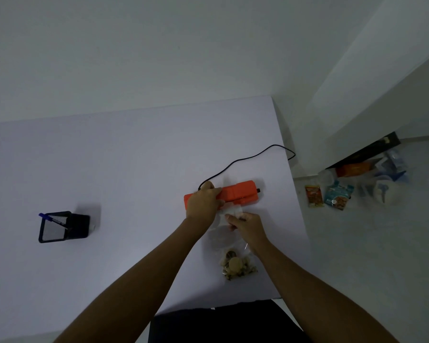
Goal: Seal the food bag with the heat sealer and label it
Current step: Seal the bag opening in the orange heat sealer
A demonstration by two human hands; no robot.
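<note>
An orange heat sealer lies across the white table, its black cord running off the far right edge. My left hand rests on top of the sealer's left half, pressing on it. A clear food bag lies between the sealer and me, with nuts and snacks bunched at its near end. The bag's open end reaches the sealer's front edge. My right hand pinches the bag's upper part just in front of the sealer.
A black mesh pen holder with a blue pen stands at the table's left. On the floor to the right lie several snack packets, plastic bags and a black box. A white wall runs behind the table.
</note>
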